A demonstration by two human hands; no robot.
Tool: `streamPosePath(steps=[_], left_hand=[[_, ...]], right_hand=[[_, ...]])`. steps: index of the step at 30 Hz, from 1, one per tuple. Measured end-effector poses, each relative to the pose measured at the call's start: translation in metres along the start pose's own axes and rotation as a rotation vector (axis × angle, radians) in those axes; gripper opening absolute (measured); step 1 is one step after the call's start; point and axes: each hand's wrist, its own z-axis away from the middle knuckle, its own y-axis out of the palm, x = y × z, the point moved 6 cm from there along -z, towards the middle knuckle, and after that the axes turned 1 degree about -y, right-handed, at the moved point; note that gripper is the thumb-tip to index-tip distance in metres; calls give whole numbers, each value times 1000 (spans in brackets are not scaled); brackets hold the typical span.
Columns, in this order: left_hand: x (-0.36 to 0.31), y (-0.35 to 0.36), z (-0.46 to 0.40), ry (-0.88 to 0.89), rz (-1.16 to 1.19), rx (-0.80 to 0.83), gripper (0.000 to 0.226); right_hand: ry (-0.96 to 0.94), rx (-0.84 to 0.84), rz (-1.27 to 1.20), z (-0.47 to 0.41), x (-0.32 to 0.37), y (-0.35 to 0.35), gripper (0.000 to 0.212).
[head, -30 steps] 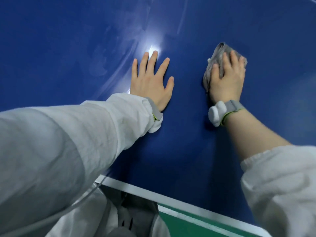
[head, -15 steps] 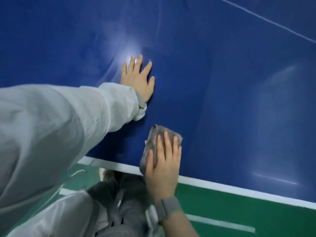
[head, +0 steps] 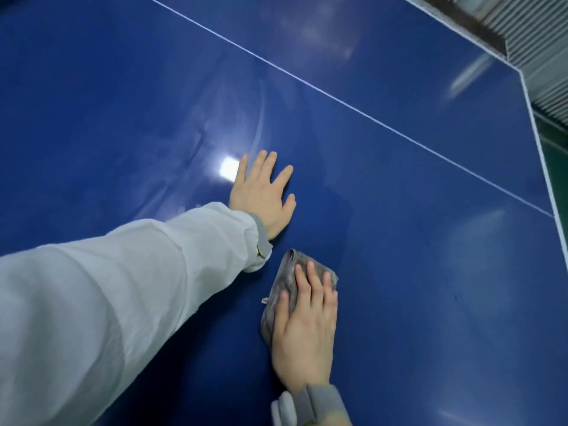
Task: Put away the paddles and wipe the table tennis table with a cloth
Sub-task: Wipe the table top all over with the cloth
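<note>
The blue table tennis table point(head: 415, 247) fills the view, with a thin white centre line running across it. My left hand point(head: 262, 195) lies flat on the surface, fingers spread and straight. Just below it, my right hand point(head: 304, 327) presses a folded grey cloth point(head: 285, 272) onto the table with straight fingers; most of the cloth is hidden under the palm. No paddles are in view.
The table's white edge line point(head: 541, 139) runs down the right side, with green floor point(head: 558, 161) beyond it. A grey ribbed wall or shutter point(head: 534, 35) shows at the top right. A lamp's reflection point(head: 229, 169) glares beside my left hand.
My right hand slid the cloth from far right of the left hand back to the near edge, then forward again to just below the left hand. The view has lifted, and the near edge is now hidden.
</note>
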Motion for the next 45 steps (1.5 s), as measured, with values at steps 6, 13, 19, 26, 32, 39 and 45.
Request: streamPosePath(steps=[6, 13, 19, 26, 32, 39, 45], left_hand=[[9, 16, -48, -191, 8, -15, 61], [3, 16, -44, -201, 45, -69, 66], [7, 24, -51, -199, -18, -79, 59], [10, 26, -51, -192, -75, -54, 57], [9, 27, -52, -190, -92, -63, 57], [6, 26, -49, -201, -89, -50, 57], [5, 21, -50, -214, -18, -21, 66]], right_hand=[[-132, 33, 5, -153, -14, 1, 60], [-290, 121, 49, -322, -13, 11, 55], [-271, 142, 59, -437, 18, 30, 50], [-308, 100, 42, -439, 45, 39, 52], [-265, 67, 13, -443, -24, 13, 50], [-204, 49, -38, -405, -66, -4, 48], [-191, 4, -88, -285, -59, -11, 52]])
